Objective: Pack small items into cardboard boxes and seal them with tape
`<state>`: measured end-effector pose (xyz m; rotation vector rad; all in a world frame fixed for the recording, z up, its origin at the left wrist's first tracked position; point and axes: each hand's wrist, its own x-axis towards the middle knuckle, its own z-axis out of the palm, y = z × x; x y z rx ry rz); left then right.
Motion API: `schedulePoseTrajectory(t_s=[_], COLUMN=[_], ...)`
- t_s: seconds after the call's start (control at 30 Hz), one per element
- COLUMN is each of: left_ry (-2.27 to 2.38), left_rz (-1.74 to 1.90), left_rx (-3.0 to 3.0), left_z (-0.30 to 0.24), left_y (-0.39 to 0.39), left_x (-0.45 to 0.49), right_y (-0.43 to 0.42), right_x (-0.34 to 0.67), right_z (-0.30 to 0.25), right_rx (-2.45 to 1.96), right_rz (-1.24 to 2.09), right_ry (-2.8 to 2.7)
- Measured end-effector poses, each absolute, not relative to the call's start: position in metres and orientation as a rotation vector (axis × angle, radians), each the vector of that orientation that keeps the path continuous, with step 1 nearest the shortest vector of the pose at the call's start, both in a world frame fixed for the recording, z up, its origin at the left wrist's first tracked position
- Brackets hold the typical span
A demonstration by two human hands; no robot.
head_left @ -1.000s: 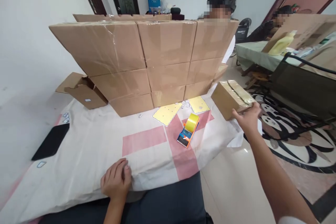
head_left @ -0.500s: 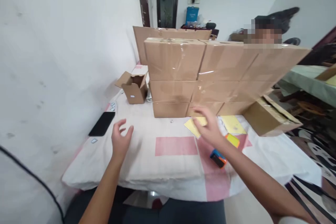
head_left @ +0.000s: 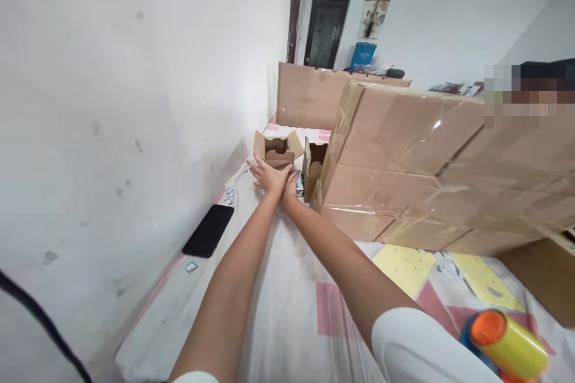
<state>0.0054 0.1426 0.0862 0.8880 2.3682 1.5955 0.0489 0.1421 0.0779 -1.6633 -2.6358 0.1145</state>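
Both arms stretch forward to a small open cardboard box (head_left: 279,159) near the wall, its flaps spread. My left hand (head_left: 268,177) is at the front of this box with its fingers spread apart. Close against it, my right hand (head_left: 290,187) is in front of the same box. Its fingers are mostly hidden, so what it touches cannot be made out. Just to the right is a small silver-and-white item (head_left: 299,182), partly covered. A second open cardboard box (head_left: 313,171) stands between that item and the large stack of taped cartons (head_left: 386,131).
A black phone (head_left: 208,231) lies along the wall side of the cloth-covered table (head_left: 287,287). A flat carton (head_left: 309,96) stands behind. Yellow sheets (head_left: 404,266), a yellow-and-orange roll (head_left: 510,338) and a brown box (head_left: 545,278) are at right. A person's head shows beyond the stack.
The view has turned left and moved closer to the stack. Both hands went from apart above the table to side by side at the small open box.
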Motion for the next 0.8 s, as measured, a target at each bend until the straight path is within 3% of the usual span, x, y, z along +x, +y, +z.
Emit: schedulePoseTrajectory(t_s=[0.2,0.47,0.7,0.8], left_ry=[2.370,2.143,2.169,1.992], left_rz=[1.758,1.694,2.269,2.516], left_rx=[1.369,1.571,1.234,0.988], left_z=[0.093,0.107,0.103,0.084], left_y=[0.162,0.150,-0.021,-0.121], left_x=[0.008,-0.038,-0.053,-0.032], right_y=[0.176,0.132,-0.014,-0.092], right_x=[0.047,0.045,0.146,0.251], right_z=[0.064,0.077,0.090,0.099], right_rx=[-1.906,-1.874,-1.381,-0.819], right_rz=[0.129,0.571,1.246,1.491], right_ry=[-2.463,-2.236,-2.293,-2.272])
